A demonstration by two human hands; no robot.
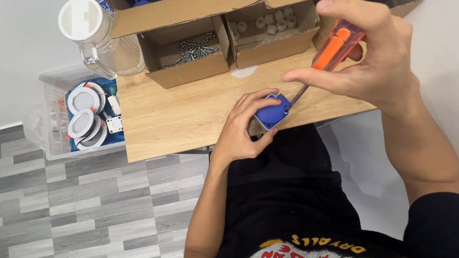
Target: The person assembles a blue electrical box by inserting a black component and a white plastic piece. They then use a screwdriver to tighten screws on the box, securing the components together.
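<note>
I see my left hand [241, 134] gripping a small blue plastic housing [271, 111] on the wooden counter [178, 115], my right hand [375, 60] at 2 o'clock holding an orange translucent-handled screwdriver [335, 49]

You have a small blue plastic part [271, 111] at the near edge of the wooden table, a rounded-square piece lying with its broad face up and tipped a little toward your right. Only its top and right side show; the rest is covered by the fingers that wrap it.

Your screwdriver [329, 58] has a clear orange handle with a solid orange core and a thin dark metal shaft. It slants down from upper right to lower left, handle high above the table, with the tip meeting the right-hand edge of the blue part. The handle's far end is hidden, and the exact spot where the tip sits is too small to tell.
</note>
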